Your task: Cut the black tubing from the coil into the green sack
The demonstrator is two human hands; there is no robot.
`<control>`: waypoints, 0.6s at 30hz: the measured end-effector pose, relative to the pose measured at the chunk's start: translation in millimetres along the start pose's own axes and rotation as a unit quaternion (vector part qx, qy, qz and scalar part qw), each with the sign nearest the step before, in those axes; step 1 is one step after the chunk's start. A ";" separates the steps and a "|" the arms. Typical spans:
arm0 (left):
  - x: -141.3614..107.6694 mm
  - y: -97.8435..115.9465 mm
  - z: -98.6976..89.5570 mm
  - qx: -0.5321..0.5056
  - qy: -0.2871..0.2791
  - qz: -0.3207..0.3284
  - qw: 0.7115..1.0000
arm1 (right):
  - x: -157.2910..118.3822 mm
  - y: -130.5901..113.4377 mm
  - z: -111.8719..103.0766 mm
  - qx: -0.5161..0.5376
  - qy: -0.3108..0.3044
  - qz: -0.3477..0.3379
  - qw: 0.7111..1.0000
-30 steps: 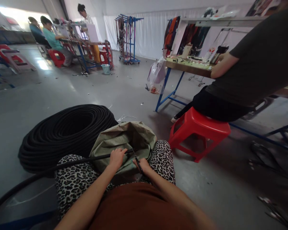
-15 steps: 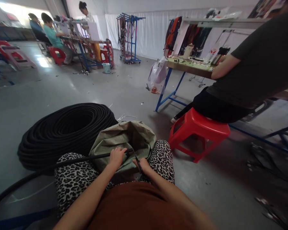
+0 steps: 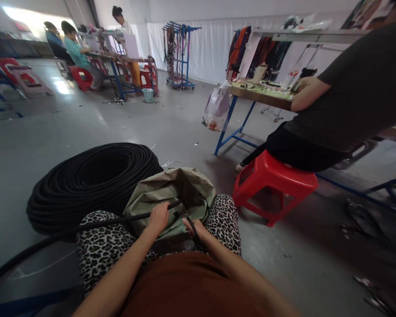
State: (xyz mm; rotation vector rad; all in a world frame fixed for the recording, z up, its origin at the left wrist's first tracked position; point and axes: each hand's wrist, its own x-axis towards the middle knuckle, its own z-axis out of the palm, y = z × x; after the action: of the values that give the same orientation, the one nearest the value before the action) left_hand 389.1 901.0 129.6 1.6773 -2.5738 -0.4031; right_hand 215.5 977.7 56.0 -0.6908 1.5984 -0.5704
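My left hand [image 3: 159,216] is closed round a thick black cord [image 3: 119,220], whose free end sticks out to the right over an open greenish sack [image 3: 152,187]. In my right hand [image 3: 196,230] is a pair of scissors [image 3: 189,222] with dark handles, its blades pointing up near the cord's end. Whether the blades touch the cord I cannot tell. The sack stands between my knees, its inside mostly in shadow. From my left hand the cord runs left across my leg and off the lower left edge.
A big coil of black cord [image 3: 95,185] lies on the floor at my left. To the right, a person in a dark shirt [image 3: 359,97] sits on a red stool [image 3: 273,180] at a worktable [image 3: 260,94]. A plastic bag [image 3: 217,108] hangs from that table. Others work further back.
The cord's end now sits slightly higher, and a small dark piece shows below it over the sack. My left hand has shifted slightly left; the view has moved a little.
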 end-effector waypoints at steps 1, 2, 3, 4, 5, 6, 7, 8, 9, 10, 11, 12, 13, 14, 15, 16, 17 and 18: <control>-0.2 -0.6 -0.5 -0.007 -0.001 0.000 1.000 | -3.1 -1.8 0.1 -0.001 -0.010 0.002 1.000; -0.6 -0.8 -1.1 -0.012 -0.003 0.002 1.000 | -5.9 -3.4 0.2 -0.002 -0.017 0.002 1.000; -1.1 -0.9 -1.5 -0.017 -0.005 0.003 1.000 | -8.2 -4.6 0.4 -0.003 -0.024 0.001 1.000; -1.8 -0.6 -1.7 -0.021 -0.006 0.005 1.000 | -10.0 -5.6 0.5 -0.003 -0.029 -0.003 1.000; -2.5 -0.3 -1.6 -0.024 -0.008 0.006 1.000 | -11.4 -6.4 0.5 -0.003 -0.033 -0.008 0.999; -3.3 0.1 -1.3 -0.026 -0.008 0.007 1.000 | -12.5 -6.9 0.4 -0.004 -0.035 -0.013 0.999; -4.0 0.4 -0.7 -0.026 -0.009 0.008 1.000 | -13.3 -7.3 0.3 -0.004 -0.035 -0.017 0.999; -4.6 0.7 0.2 -0.026 -0.009 0.008 1.000 | -14.1 -7.7 0.0 -0.004 -0.035 -0.019 0.999; -5.1 0.9 1.2 -0.025 -0.010 0.008 1.000 | -14.9 -8.1 -0.3 -0.004 -0.035 -0.019 0.999; -5.5 1.0 2.4 -0.024 -0.012 0.008 1.000 | -15.6 -8.6 -0.6 -0.005 -0.034 -0.020 0.999; -5.8 1.0 3.5 -0.023 -0.014 0.008 1.000 | -16.4 -9.1 -0.9 -0.007 -0.034 -0.022 0.999; -5.9 1.0 4.6 -0.022 -0.016 0.008 1.000 | -17.2 -9.7 -1.2 -0.008 -0.034 -0.025 0.999; -6.0 1.1 5.6 -0.022 -0.018 0.008 1.000 | -18.0 -10.3 -1.5 -0.012 -0.034 -0.026 0.999; -6.1 1.3 6.4 -0.022 -0.019 0.008 1.000 | -18.8 -10.9 -1.7 -0.016 -0.033 -0.027 0.999; -6.2 1.5 7.1 -0.022 -0.019 0.009 1.000 | -19.6 -11.6 -1.9 -0.020 -0.032 -0.028 0.999; -6.4 1.9 7.6 -0.022 -0.019 0.012 1.000 | -20.5 -12.3 -2.0 -0.021 -0.031 -0.026 0.999; -6.5 2.3 8.0 -0.023 -0.018 0.013 0.999 | -21.2 -12.9 -2.0 -0.021 -0.031 -0.023 0.999; -6.7 2.9 8.3 -0.023 -0.018 0.015 0.999 | -21.8 -13.4 -2.0 -0.021 -0.029 -0.021 0.999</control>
State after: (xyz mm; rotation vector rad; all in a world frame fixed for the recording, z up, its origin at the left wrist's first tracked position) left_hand 387.8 909.8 123.0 1.6287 -2.5911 -0.4931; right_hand 216.8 983.9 80.9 -0.7672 1.5490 -0.5453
